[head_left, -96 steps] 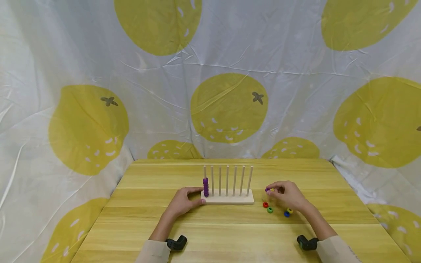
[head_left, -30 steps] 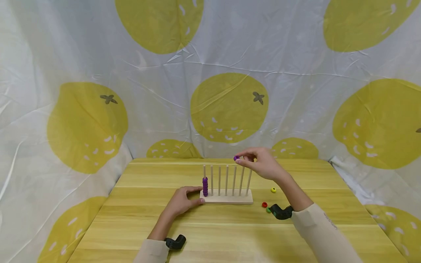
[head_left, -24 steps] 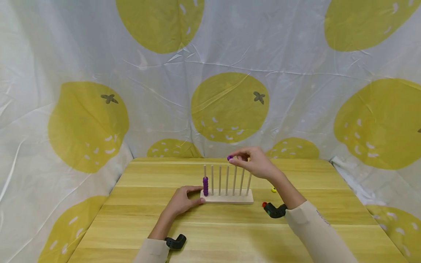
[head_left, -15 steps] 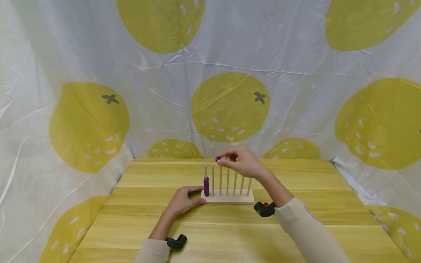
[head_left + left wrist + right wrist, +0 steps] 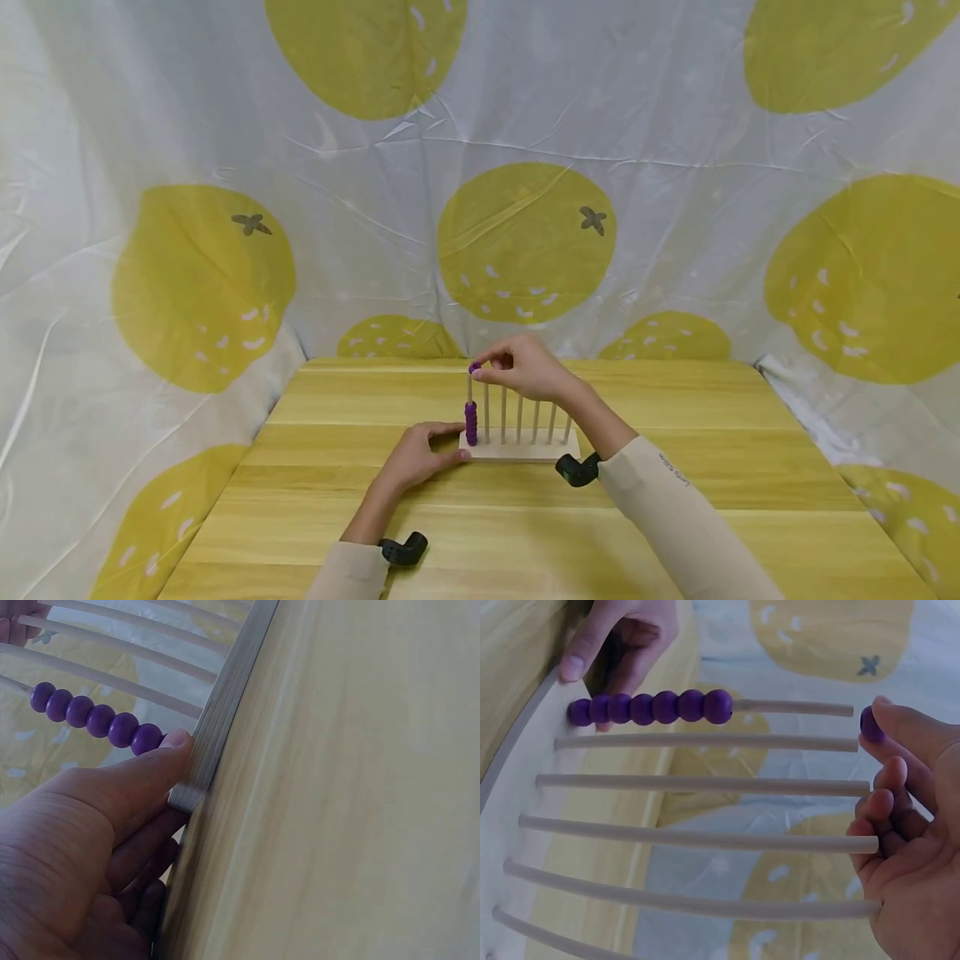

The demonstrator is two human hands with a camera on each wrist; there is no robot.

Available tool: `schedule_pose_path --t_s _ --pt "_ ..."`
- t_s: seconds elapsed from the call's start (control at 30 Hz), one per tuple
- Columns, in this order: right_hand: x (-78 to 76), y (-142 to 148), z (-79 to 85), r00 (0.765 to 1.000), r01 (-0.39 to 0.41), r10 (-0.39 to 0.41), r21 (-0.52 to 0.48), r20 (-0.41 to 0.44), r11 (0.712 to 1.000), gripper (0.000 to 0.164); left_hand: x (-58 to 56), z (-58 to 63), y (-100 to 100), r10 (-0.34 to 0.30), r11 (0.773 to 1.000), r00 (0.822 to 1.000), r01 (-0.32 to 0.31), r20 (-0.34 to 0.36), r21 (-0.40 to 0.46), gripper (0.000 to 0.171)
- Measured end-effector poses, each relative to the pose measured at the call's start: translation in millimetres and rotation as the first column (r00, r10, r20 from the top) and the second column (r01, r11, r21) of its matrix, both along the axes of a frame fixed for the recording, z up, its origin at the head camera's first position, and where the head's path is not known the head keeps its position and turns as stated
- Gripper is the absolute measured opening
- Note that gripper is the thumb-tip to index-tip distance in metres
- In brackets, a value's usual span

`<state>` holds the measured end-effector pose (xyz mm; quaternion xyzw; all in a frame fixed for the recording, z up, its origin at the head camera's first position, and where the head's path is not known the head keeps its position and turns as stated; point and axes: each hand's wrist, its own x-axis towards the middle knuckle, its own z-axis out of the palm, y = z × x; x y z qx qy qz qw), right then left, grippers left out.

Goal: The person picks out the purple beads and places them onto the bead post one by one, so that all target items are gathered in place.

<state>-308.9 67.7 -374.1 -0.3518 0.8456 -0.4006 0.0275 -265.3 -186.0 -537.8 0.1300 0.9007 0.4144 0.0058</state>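
Observation:
A wooden bead rack (image 5: 519, 451) with several upright pegs stands mid-table. Its leftmost peg (image 5: 795, 708) carries a stack of purple beads (image 5: 652, 707) on the lower part; the other pegs are bare. My left hand (image 5: 416, 458) holds the left end of the base, thumb near the lowest bead, as the left wrist view shows. Between thumb and index finger, my right hand (image 5: 528, 369) pinches another purple bead (image 5: 871, 725). That bead is just beyond the leftmost peg's tip, with a small gap in the right wrist view.
The wooden table (image 5: 480, 517) extends around the rack, and a lemon-print cloth (image 5: 675, 250) hangs behind it. A black wrist camera (image 5: 577, 471) on the right arm is close to the rack's right front corner. The right forearm and sleeve cover the table right of the rack.
My right hand has lifted the purple bead from the right side and carried it left over the pegs to the leftmost one. Loose coloured beads are now hidden behind that arm. My left hand stays put.

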Motion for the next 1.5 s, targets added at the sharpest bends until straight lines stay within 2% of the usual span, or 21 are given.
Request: schedule_pose_path --t_s 0.43,0.67,0.93,1.17,1.5 --pt "-0.3 -10.4 -1.2 1.0 -0.012 0.013 0.036 -0.026 0.999 0.02 -0.6 0.2 -0.5 -0.012 1.0 1.0 0.012 -0.004 0.001 0.05" --pt "2.2 -14.1 -2.9 1.0 -0.011 0.011 0.043 -0.006 0.999 0.019 1.6 -0.3 -2.6 0.002 1.0 1.0 -0.002 0.001 0.001 0.049" --pt "4.3 -13.6 -3.2 1.0 -0.009 0.009 0.042 -0.006 0.999 0.02 0.8 -2.2 -2.6 -0.009 1.0 1.0 0.009 -0.008 -0.007 0.049" --pt "4.8 -12.5 -4.4 1.0 -0.011 0.012 0.042 -0.026 0.999 0.027 0.3 -3.3 -2.1 -0.012 1.0 1.0 0.012 -0.008 -0.003 0.05" --pt "2.5 -9.7 -5.7 1.0 0.004 -0.002 0.06 -0.031 0.998 0.028 0.7 -0.6 -0.7 -0.026 1.0 1.0 0.026 -0.01 0.006 0.049"
